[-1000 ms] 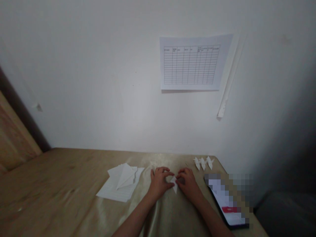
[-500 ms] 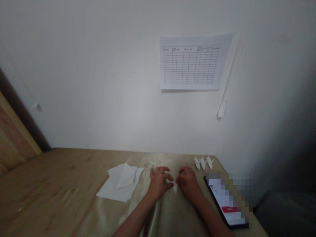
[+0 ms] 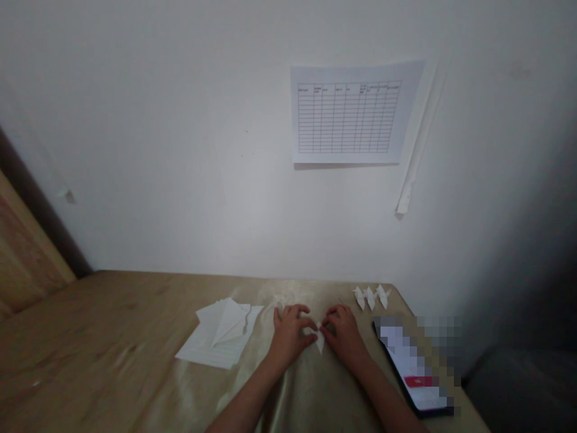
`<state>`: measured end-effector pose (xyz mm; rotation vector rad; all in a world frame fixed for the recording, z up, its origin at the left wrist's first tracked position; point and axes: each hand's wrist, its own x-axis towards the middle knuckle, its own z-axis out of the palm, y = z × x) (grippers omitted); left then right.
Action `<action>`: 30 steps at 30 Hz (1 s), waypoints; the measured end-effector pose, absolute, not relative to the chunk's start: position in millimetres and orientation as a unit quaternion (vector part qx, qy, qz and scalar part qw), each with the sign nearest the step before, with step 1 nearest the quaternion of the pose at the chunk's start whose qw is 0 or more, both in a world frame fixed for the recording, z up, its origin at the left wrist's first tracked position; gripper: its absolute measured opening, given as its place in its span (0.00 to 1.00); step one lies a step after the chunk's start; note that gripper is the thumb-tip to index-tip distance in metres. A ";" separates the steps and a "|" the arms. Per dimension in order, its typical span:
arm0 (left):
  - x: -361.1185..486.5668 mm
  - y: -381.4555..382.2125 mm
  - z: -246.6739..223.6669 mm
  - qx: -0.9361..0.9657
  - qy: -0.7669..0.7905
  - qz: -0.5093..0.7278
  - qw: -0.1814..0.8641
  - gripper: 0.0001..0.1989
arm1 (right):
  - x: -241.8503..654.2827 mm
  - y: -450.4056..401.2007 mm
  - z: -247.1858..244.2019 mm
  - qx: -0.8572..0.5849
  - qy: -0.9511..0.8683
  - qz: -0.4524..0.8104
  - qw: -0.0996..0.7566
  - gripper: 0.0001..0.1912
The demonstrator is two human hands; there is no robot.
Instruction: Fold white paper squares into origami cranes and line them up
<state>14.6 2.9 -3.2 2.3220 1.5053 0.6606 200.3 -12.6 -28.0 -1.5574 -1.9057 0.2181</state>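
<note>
A small folded piece of white paper [image 3: 320,344] lies between my two hands, its pointed end toward me. My left hand [image 3: 292,332] pinches its left side with thumb and index finger. From the other side, the fingertips of my right hand [image 3: 345,334] close on its upper right part. Fingers cover portions of the folds. Beyond my right hand, three small folded paper figures [image 3: 370,298] stand in a row near the table's back right corner.
White paper sheets [image 3: 205,343] lie stacked at the left, a folded one on top. A phone [image 3: 415,376], partly blurred out, rests along the table's right edge. A printed grid sheet [image 3: 347,120] hangs on the wall behind the table [image 3: 112,337].
My right fingertips have shifted slightly at the top of the folded paper, and a small white tip now shows there. My left hand has stayed nearly still.
</note>
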 end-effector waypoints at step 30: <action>11.5 -0.3 0.5 0.809 0.534 0.196 0.147 0.04 | 198.3 -21.5 -14.4 -0.550 -0.762 0.064 0.336 0.08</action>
